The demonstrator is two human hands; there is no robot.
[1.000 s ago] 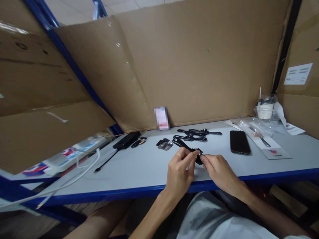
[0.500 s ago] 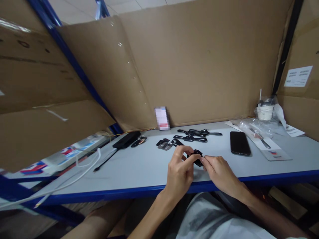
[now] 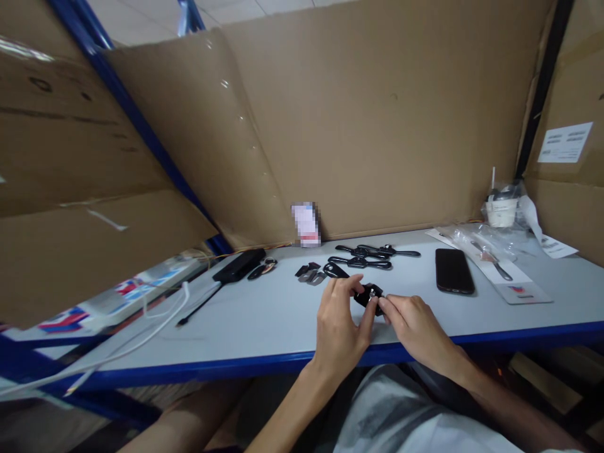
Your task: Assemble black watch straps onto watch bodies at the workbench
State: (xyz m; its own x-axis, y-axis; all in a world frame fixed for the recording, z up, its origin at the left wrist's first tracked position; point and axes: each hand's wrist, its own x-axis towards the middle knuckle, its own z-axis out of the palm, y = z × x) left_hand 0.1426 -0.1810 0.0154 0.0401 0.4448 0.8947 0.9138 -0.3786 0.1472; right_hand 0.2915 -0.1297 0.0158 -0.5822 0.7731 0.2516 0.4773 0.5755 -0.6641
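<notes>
A black spokeshave (image 3: 361,298) is held just above the near part of the table, its left handle (image 3: 334,270) sticking out beyond my left hand (image 3: 340,314). That hand is bent around the tool's left side. Its thumb touches the body by a small shiny screw, and the index finger is raised apart from the thumb. My right hand (image 3: 409,318) pinches the right end between thumb and fingers, hiding that handle. Just behind lie several more black spokeshaves (image 3: 361,262). Small flat metal blades (image 3: 310,274) form a little pile to their left.
A dark phone (image 3: 453,272) lies on the right, beside a packaged tool on a card (image 3: 523,293). A wrapped cup (image 3: 501,212) stands behind. A lit phone (image 3: 306,225) leans on the cardboard wall (image 3: 377,126). Leftward are a black box (image 3: 240,265), keys (image 3: 262,269) and white cables (image 3: 165,327).
My left index finger has lifted away from the thumb, uncovering the screw on the spokeshave's body. My right hand keeps its pinch in almost the same place.
</notes>
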